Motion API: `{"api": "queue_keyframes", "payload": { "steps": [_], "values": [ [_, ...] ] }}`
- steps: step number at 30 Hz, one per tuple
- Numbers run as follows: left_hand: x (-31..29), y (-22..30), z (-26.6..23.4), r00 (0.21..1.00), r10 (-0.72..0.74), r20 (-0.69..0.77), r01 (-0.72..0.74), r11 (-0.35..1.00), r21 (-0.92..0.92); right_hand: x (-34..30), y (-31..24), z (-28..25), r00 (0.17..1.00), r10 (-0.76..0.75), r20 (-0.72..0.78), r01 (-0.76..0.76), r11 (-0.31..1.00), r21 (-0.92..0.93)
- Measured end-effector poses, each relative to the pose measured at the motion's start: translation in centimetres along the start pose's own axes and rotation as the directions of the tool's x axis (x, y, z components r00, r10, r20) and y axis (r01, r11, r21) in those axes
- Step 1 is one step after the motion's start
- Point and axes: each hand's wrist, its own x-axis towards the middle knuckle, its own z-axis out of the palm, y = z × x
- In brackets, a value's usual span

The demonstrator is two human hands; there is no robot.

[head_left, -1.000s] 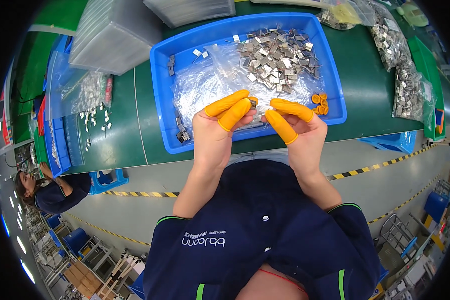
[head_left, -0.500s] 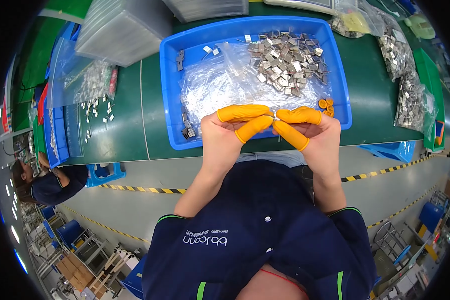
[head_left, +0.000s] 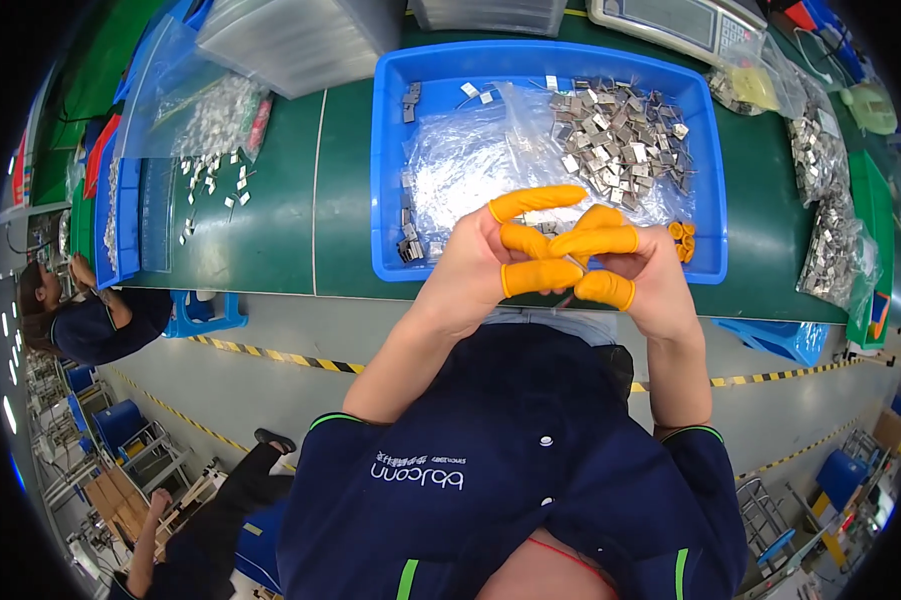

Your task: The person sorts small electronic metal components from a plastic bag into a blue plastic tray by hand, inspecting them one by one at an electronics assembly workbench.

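Orange finger cots cover the fingertips of both my hands, which meet over the near edge of a blue tray (head_left: 388, 180). The thumb of my left hand (head_left: 476, 268) presses in from the left, one finger bent and another stretched out above it. My right hand (head_left: 662, 278) pinches from the right, its thumb and fingers against the left fingertips. Only a pale sliver and a dark end show of the small thing between them; the fingers hide its kind. Beyond my hands, the tray holds a heap of small metal-and-white parts (head_left: 620, 145) and clear plastic bags (head_left: 460, 155).
Spare orange finger cots (head_left: 682, 240) lie in the tray's right corner. Left on the green table (head_left: 280, 220) are scattered small white parts (head_left: 235, 195) and a bag (head_left: 210, 120). Filled bags (head_left: 828, 240) line the right side; a scale (head_left: 660, 20) stands behind. Co-workers (head_left: 95, 320) are at left.
The view has shifted, so the tray appears further right. My left index finger has lifted and stretched out, and the fingertips now overlap more. Another person's legs have appeared at lower left.
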Motion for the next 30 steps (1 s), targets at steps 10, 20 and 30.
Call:
{"api": "queue_keyframes", "payload": {
  "steps": [10,20,30],
  "values": [
    [0.6,2.4,-0.6,0.989,0.144,-0.028,-0.142,0.986,0.083,2.4,-1.3,0.4,0.973,-0.232,0.004,0.223,0.930,-0.291],
    [0.2,2.8,-5.9,0.955,0.264,-0.136,0.135,0.024,0.991,6.2,-4.7,-3.2,0.945,-0.327,0.031,-0.007,-0.114,-0.994],
    [1.3,0.8,-6.7,0.953,0.296,-0.069,0.070,0.005,0.998,18.6,1.7,-2.3,0.948,-0.157,0.275,0.229,-0.263,-0.937]
  ]
}}
